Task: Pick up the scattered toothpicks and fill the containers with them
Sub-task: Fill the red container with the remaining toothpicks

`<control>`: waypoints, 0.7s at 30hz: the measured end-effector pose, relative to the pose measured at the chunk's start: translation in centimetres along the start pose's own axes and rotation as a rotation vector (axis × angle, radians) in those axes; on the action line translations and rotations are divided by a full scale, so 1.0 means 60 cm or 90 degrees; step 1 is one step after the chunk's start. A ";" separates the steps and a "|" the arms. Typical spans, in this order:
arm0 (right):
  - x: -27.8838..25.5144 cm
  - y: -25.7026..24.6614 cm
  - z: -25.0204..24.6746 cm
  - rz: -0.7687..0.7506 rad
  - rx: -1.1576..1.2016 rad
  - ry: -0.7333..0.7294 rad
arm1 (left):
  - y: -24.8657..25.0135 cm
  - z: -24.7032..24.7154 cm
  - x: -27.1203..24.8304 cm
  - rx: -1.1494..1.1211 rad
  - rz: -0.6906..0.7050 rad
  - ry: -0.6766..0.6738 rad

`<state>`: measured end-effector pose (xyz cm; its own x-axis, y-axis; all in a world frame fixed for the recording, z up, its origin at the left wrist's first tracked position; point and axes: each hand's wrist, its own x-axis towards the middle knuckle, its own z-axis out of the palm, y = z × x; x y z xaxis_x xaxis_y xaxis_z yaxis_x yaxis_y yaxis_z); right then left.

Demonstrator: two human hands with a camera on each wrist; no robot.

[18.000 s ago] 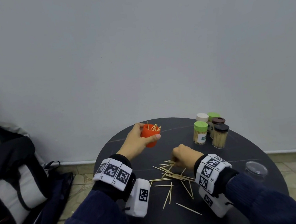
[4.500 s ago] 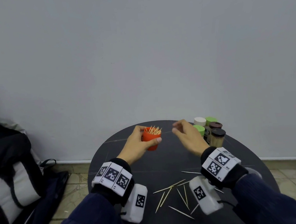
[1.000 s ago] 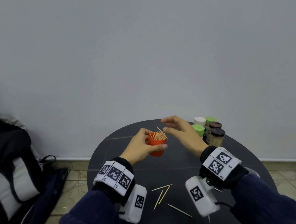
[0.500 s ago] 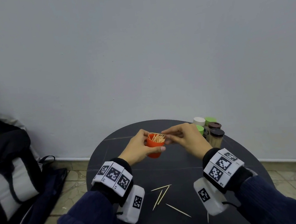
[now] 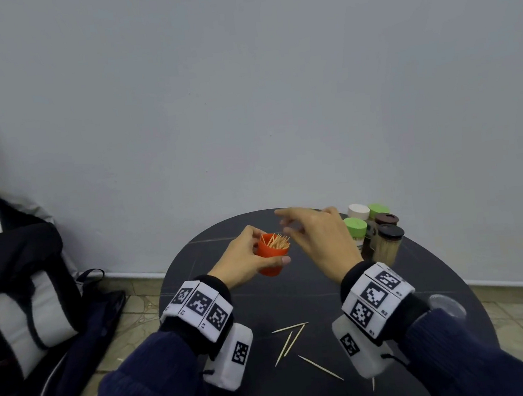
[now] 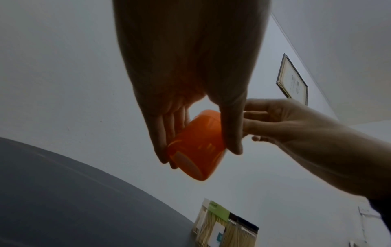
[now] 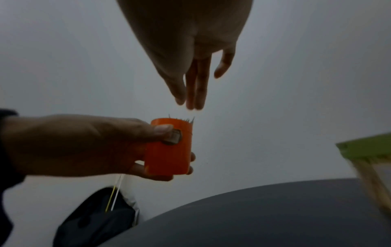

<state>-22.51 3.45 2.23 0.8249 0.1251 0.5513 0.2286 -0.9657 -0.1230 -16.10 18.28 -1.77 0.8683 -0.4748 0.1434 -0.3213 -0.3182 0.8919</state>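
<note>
**No legible words, only coded squares**

No word or brand can be read anywhere. The left wristband [image 5: 200, 307] and the right wristband [image 5: 377, 295] each carry three black-and-white coded squares, with tiny characters beneath them too small to make out. One more such square sits on each white camera housing [image 5: 239, 352] under the wrists. A green-lidded jar [image 5: 355, 231] near the table's far right edge bears a white label [image 6: 219, 234] with a teal mark, illegible. A framed sheet [image 6: 293, 80] on the wall shows faint marks, unreadable.
</note>
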 end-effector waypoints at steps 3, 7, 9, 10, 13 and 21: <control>0.001 0.006 0.012 0.041 0.035 0.067 | 0.000 -0.004 -0.001 -0.005 0.001 0.008; -0.007 0.035 0.026 0.110 0.089 -0.118 | -0.005 -0.015 -0.002 0.010 -0.006 0.030; -0.018 0.041 0.031 0.101 0.051 -0.375 | -0.010 -0.022 -0.003 0.015 -0.015 0.041; -0.025 0.042 0.037 0.087 0.038 -0.480 | -0.012 -0.026 -0.004 0.018 -0.018 0.044; -0.044 0.034 0.056 0.080 0.033 -0.624 | -0.016 -0.034 -0.006 0.026 -0.027 0.048; -0.042 -0.007 0.083 0.052 0.020 -0.648 | -0.009 -0.033 -0.012 0.017 -0.028 0.033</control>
<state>-22.10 4.66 -3.24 0.8832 0.2070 -0.4208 0.1528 -0.9754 -0.1591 -15.80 20.39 -1.50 0.9002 -0.4164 0.1273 -0.2916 -0.3595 0.8864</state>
